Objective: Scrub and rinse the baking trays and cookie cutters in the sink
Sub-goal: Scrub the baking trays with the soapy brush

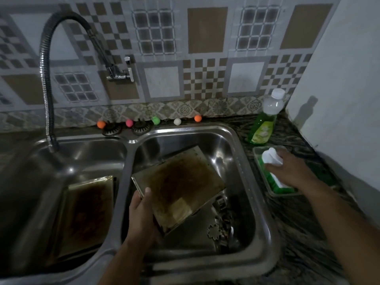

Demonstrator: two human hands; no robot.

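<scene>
My left hand [141,214] grips the near-left corner of a stained brown baking tray [181,182], holding it tilted over the right basin of the steel sink [259,182]. A second dirty tray [86,214] leans inside the left basin. Metal cookie cutters, one flower-shaped [214,231], lie at the bottom of the right basin, partly hidden under the tilted tray. My right hand [292,169] reaches onto the counter and holds a white sponge or cloth [271,158] in a small clear dish [265,177] that holds green liquid.
A green dish-soap bottle [262,128] stands behind the dish. The flexible faucet hose [46,89] arches over the left basin. Two drain strainers [141,127] and small coloured balls [156,120] sit on the back ledge. A white wall bounds the right side.
</scene>
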